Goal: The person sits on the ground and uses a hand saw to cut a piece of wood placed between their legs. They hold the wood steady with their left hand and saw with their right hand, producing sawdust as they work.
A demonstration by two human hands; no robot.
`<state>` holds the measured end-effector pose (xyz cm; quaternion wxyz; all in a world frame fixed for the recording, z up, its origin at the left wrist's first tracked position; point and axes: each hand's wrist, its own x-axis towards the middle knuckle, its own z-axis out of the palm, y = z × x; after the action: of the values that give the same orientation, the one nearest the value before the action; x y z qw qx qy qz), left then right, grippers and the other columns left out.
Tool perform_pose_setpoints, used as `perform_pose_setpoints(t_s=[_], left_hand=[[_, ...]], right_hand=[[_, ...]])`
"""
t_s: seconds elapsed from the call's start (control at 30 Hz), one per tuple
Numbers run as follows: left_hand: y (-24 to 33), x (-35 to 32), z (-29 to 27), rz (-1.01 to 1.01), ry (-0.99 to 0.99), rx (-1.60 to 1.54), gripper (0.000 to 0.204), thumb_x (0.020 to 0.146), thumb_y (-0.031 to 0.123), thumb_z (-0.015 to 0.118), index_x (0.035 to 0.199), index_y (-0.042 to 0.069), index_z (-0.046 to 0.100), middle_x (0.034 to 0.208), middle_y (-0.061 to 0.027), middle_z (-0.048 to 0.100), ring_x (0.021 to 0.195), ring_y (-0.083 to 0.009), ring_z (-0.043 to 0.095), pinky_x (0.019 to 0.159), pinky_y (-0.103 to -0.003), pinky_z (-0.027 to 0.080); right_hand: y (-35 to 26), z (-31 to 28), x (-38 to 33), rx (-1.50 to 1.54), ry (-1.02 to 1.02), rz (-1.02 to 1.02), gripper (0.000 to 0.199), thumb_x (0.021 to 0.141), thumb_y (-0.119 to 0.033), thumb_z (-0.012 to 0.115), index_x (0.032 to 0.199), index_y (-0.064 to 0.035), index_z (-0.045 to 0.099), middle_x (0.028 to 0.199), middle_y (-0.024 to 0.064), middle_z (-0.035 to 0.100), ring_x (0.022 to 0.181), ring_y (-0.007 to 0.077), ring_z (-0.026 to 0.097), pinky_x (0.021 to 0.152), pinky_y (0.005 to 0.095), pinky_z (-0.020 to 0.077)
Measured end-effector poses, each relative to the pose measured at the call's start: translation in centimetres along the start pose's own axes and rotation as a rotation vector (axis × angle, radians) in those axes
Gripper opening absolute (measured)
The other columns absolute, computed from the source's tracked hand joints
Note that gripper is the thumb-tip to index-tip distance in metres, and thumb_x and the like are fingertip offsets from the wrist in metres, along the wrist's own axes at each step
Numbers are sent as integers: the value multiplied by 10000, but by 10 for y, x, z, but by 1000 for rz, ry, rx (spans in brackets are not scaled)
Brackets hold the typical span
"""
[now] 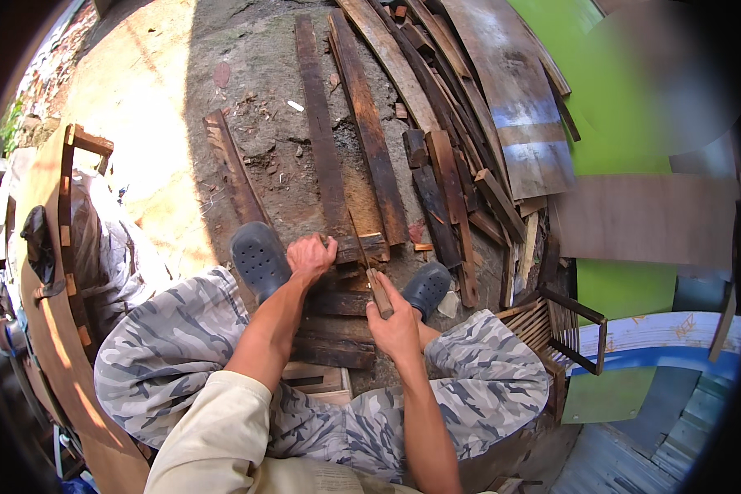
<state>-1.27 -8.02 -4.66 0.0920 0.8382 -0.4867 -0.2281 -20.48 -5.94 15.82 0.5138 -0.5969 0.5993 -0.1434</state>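
Observation:
I squat over old dark planks on bare ground. My left hand (310,256) grips the near end of a short dark wooden piece (362,247) lying across the planks. My right hand (397,323) is closed on the wooden handle of a thin-bladed tool (369,267), whose blade angles up to the wooden piece beside my left hand. Two long dark planks (321,132) run away from that piece. My feet in dark perforated clogs (259,259) stand either side of my hands.
A heap of weathered boards (461,115) fans out at upper right, next to a green panel (609,99) and a brown sheet (642,218). A small slatted wooden frame (552,325) sits by my right knee. A wooden frame with sacks (82,222) stands at left.

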Motion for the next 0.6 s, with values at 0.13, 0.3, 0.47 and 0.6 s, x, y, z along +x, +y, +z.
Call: perform_pose_setpoints(t_s=[0.13, 0.3, 0.47, 0.6], left_hand=[[-5, -2, -1, -33, 6, -9, 428, 904, 415, 556, 907, 28, 739, 823, -229, 721, 819, -390, 708, 812, -496, 530], [-8, -1, 8, 15, 55, -3, 397, 893, 396, 569, 912, 38, 738, 837, -212, 725, 854, -367, 703, 836, -482, 517], [-4, -2, 11, 10, 36, 45, 369, 900, 363, 556, 926, 35, 723, 863, -201, 725, 886, -363, 691, 847, -477, 501], [-18, -29, 22, 177, 94, 85, 322, 874, 333, 564, 902, 26, 656, 911, -172, 699, 890, -355, 659, 849, -477, 471]], right_hand=[[-22, -18, -40, -18, -32, -51, 579, 879, -79, 612, 1445, -12, 515, 1312, 258, 641, 1227, 360, 629, 1026, 374, 478], [-35, -24, -59, -19, -21, -53, 618, 860, -68, 616, 1463, -16, 490, 1263, 270, 660, 1180, 413, 640, 995, 411, 499], [0, 8, 15, 5, -13, 63, 622, 822, -36, 630, 1435, -10, 527, 1271, 263, 656, 1218, 359, 635, 1045, 390, 463], [-2, -13, -54, -3, -42, -21, 676, 849, -48, 617, 1504, -60, 450, 1315, 268, 630, 1201, 412, 628, 989, 409, 505]])
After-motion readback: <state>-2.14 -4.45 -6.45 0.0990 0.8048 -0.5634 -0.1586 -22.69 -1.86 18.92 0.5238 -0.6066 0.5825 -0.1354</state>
